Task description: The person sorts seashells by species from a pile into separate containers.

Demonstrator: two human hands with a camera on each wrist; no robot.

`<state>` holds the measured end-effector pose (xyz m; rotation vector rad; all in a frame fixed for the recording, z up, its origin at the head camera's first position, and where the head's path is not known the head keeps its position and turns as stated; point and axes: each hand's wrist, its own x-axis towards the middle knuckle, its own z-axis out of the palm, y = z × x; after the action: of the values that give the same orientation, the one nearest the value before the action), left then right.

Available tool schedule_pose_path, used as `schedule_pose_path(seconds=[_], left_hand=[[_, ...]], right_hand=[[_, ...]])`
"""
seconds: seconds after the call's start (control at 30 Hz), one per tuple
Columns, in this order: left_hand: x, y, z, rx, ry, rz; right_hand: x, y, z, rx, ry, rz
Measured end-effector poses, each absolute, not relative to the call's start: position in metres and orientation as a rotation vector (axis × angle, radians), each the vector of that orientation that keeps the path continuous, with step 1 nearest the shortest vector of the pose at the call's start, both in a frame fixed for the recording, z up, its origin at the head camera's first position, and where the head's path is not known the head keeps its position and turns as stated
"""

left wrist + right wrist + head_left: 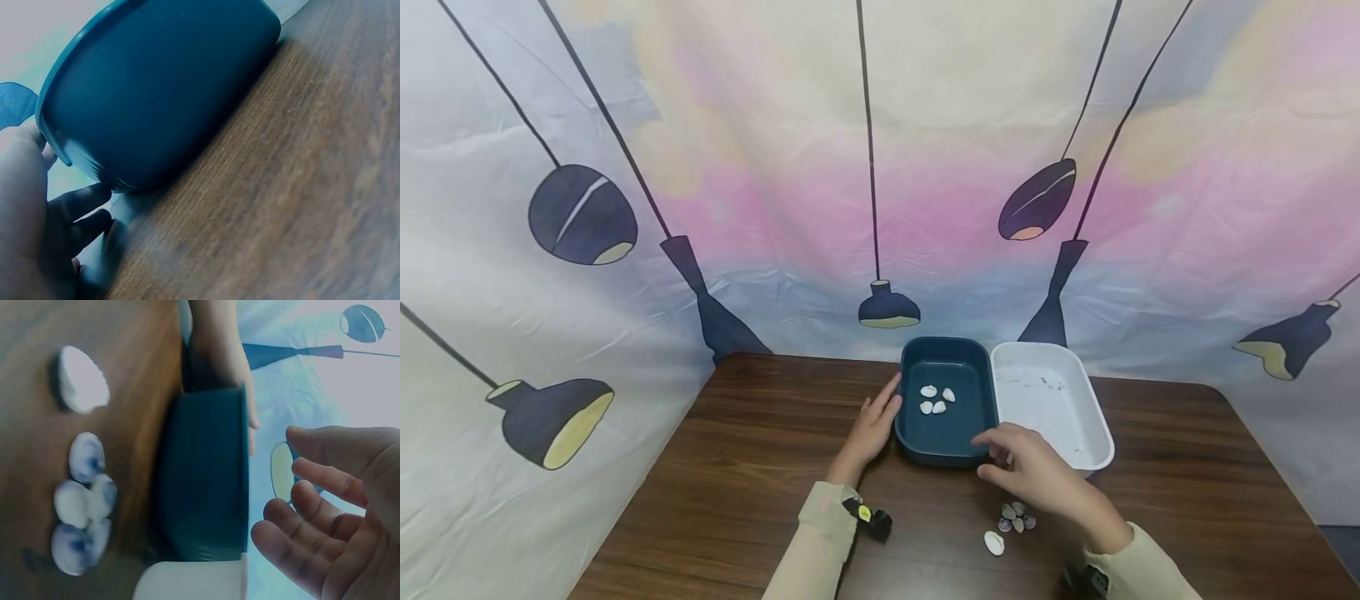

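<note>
A dark teal tray (914, 447) stands on the table with several white seashells (928, 391) inside it. My left hand (872, 427) touches the tray's left side, its fingers reaching along the wall and rim. Over the near right corner of the tray hovers my right hand (1028, 467), fingers loosely bent and nothing between them in the right wrist view. Below that hand, on the wood, lies one larger white shell (994, 543). Beside it sits a small cluster of grey-blue shells (1018, 518), several of them close together.
A white tray (1099, 417) stands against the teal tray's right side, with small dark marks on its floor. The brown wooden table (737, 467) carries everything. Behind its far edge hangs a pastel cloth (775, 167) printed with dark lamps.
</note>
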<state>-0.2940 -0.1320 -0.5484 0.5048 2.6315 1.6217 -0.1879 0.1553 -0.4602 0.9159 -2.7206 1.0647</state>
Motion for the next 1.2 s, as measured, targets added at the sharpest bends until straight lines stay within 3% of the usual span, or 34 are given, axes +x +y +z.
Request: schedule_pose_path(seconds=[1.2], left_hand=[[-0.294,-0.131,-0.547,0.489,2.619,1.625]], right_hand=[[-0.148,0.169,-0.501,1.062,-2.887,1.126]])
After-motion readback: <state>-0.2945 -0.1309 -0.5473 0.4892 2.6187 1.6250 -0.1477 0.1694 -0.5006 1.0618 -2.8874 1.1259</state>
